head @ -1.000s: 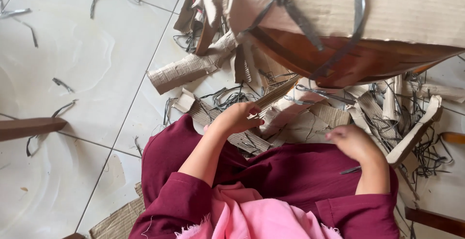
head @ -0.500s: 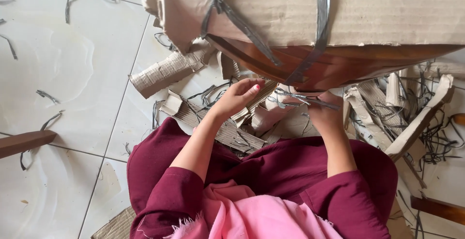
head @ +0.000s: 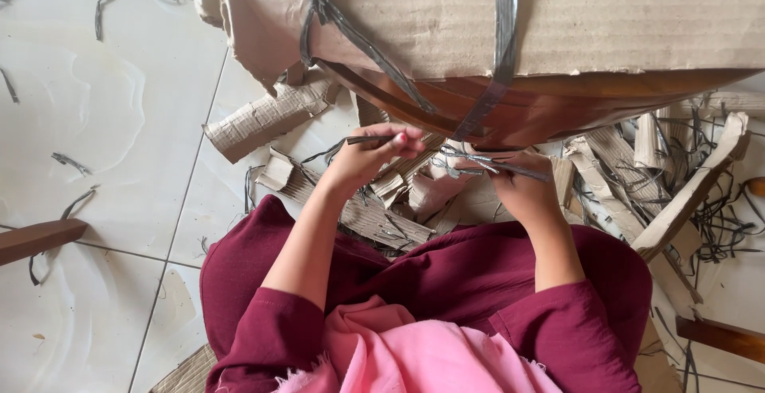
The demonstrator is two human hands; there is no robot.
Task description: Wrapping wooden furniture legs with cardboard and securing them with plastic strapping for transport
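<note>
A person in a maroon garment (head: 446, 281) and pink cloth (head: 414, 353) sits on a white tiled floor (head: 103, 122), both bare forearms reaching toward twelve o'clock. The left hand (head: 370, 154) pinches one end of a dark plastic strap (head: 470, 162), thumb and fingers closed together on it, while the right hand (head: 522, 186), at three o'clock from it, is curled shut around the strap's other end, the length drawn across between them just under the parcel. Beyond the hands, torn cardboard scraps (head: 271, 118) and cut strap offcuts (head: 717, 218) litter the floor from ten o'clock round to three o'clock. Farthest, filling the twelve o'clock edge, sits a large cardboard-wrapped package (head: 606, 18) with polished brown wood (head: 558, 98) already bared along its lower edge. Judging by the debris, much of the wrapping low down has come away; two dark bands (head: 504, 34) still cross the package and most of its cardboard remains on. Wooden pieces (head: 40, 237) lie at nine o'clock and at four o'clock
</note>
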